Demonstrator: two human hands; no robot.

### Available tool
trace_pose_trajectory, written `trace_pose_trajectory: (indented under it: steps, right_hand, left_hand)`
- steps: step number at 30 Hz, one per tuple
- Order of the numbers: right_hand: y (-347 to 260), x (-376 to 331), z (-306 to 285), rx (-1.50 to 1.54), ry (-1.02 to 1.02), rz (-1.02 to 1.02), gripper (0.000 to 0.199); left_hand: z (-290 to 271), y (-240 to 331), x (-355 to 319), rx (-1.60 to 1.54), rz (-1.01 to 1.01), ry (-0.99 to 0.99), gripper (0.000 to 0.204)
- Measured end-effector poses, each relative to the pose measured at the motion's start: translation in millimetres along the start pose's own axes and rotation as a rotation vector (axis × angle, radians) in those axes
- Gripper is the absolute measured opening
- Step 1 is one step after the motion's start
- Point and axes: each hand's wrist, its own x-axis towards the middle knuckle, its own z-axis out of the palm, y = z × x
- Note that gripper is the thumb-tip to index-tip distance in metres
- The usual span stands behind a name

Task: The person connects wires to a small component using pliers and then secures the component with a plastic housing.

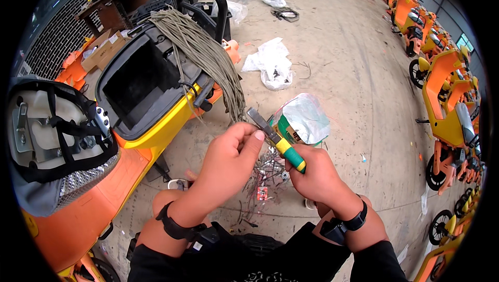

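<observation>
My right hand (317,172) is wrapped round the green and yellow handles of a wire stripper (283,146), with its flat metal head pointing up and left. My left hand (231,154) is closed in a pinch, thumb against index finger, just beside that head. What the pinch holds is hidden or too small to make out. Beyond the left hand, a thick bundle of grey-green cables (200,55) drapes over a yellow and orange scooter body (179,118) and hangs toward the floor. Below both hands lie scattered wire scraps (265,170).
A green and white bag (306,120) stands just past my hands. White plastic bags (271,63) lie farther off. To the left sit the scooter's black storage bin (138,92) and a grey bag with metal parts (57,136). Rows of orange and yellow scooters (444,105) line the right.
</observation>
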Motion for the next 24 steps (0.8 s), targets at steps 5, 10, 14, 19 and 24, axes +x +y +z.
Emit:
trace_pose_trajectory:
  steps: [5,10,14,19,24]
  right_hand:
    - [-4,1,5,0.07,0.002,0.093,0.01]
    - [-1,0,4,0.154,-0.045,0.075,0.013]
    - [-1,3,2,0.15,-0.072,-0.008,0.019]
    - [-2,5,0,0.206,-0.116,-0.075,0.023]
    - [2,7,1,0.213,-0.116,-0.119,0.024]
  left_hand:
    - [2,0,1,0.626,0.479,0.245,0.012]
    - [-3,2,0,0.362,0.283,0.126,0.015]
    - [-12,12,1,-0.224,-0.108,-0.098,0.019]
    - [-26,19,3,-0.747,-0.428,-0.314,0.019]
    - [-30,7,5,-1.069,-0.57,-0.441,0.017]
